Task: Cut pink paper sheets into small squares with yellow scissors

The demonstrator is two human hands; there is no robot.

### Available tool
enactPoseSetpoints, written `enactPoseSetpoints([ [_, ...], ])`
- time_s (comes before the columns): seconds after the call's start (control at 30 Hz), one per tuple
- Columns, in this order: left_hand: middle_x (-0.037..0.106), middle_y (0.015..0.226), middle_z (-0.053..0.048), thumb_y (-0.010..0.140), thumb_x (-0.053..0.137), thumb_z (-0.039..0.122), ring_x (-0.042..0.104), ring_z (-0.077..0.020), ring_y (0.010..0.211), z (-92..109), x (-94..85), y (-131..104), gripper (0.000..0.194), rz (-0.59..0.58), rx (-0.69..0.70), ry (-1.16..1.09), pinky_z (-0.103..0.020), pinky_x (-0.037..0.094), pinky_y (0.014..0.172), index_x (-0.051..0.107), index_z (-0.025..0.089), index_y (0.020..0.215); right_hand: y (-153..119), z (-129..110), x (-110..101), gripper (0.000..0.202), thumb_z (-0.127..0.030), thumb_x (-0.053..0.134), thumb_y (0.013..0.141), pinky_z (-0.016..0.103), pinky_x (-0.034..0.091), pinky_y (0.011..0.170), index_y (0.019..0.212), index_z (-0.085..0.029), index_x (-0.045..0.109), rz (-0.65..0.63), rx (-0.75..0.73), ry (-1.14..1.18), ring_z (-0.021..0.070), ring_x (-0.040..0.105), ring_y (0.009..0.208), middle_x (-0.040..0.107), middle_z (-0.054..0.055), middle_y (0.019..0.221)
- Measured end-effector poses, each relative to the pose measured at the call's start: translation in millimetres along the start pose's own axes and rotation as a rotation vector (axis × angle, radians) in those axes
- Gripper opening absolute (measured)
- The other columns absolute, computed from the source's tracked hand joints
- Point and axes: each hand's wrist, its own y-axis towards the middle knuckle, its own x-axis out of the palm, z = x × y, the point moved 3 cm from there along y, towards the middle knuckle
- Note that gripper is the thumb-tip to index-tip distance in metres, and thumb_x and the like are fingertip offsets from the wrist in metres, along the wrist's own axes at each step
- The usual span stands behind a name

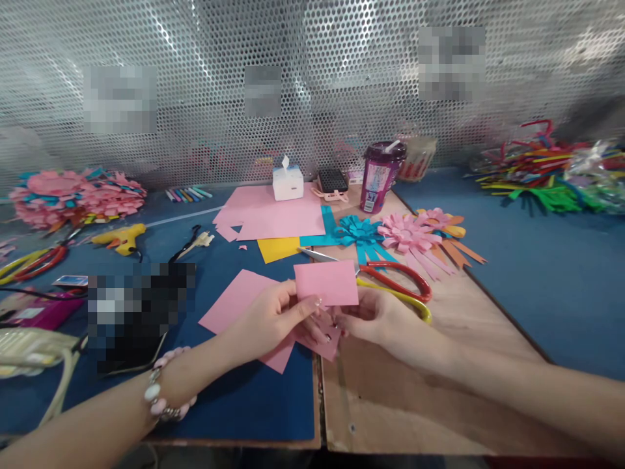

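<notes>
A small pink paper piece (326, 283) is held up between my two hands over the seam of the table. My left hand (286, 312) is closed on its lower left edge, thumb across the front. My right hand (374, 316) pinches it at the lower right, some fingers hidden behind. Below the hands lie pink paper sheets (239, 299), partly covered by my left hand and wrist. Scissors with red and yellow handles (403, 280) lie just behind my right hand, their blades slightly apart. A yellow paper piece (278, 249) sits under the blade tip.
Behind are a large pink sheet (278, 218), a tissue box (288, 183) and a purple cup (378, 182). Blue and pink paper flowers (407, 233) lie at right. On the left are a yellow glue gun (120, 239), a blurred dark device (146, 319) and a flower pile (73, 195).
</notes>
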Motion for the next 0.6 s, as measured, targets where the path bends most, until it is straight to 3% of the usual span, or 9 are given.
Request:
enactPoseSetpoints([
  [0.5, 0.073, 0.084, -0.012, 0.086, 0.062, 0.042, 0.072, -0.0171, 0.066, -2.2, -1.4, 2.0, 0.035, 0.027, -0.006, -0.019, -0.027, 0.061, 0.062, 0.054, 0.01, 0.098, 0.8, -2.1, 0.0, 0.018, -0.028, 0.063, 0.081, 0.028, 0.051, 0.08, 0.097, -0.019, 0.064, 0.032, -0.02, 0.001, 0.0136, 0.064, 0.082, 0.068, 0.001, 0.09],
  [0.6, 0.073, 0.084, -0.012, 0.086, 0.061, 0.042, 0.072, -0.0175, 0.066, -2.3, -1.5, 2.2, 0.034, 0.022, -0.014, -0.01, -0.028, 0.06, 0.062, 0.054, 0.01, 0.096, -0.5, -4.1, 1.0, 0.014, -0.03, 0.062, 0.083, 0.028, 0.051, 0.078, 0.091, -0.018, 0.063, 0.024, -0.003, -0.028, 0.0136, 0.063, 0.081, 0.067, 0.001, 0.087],
])
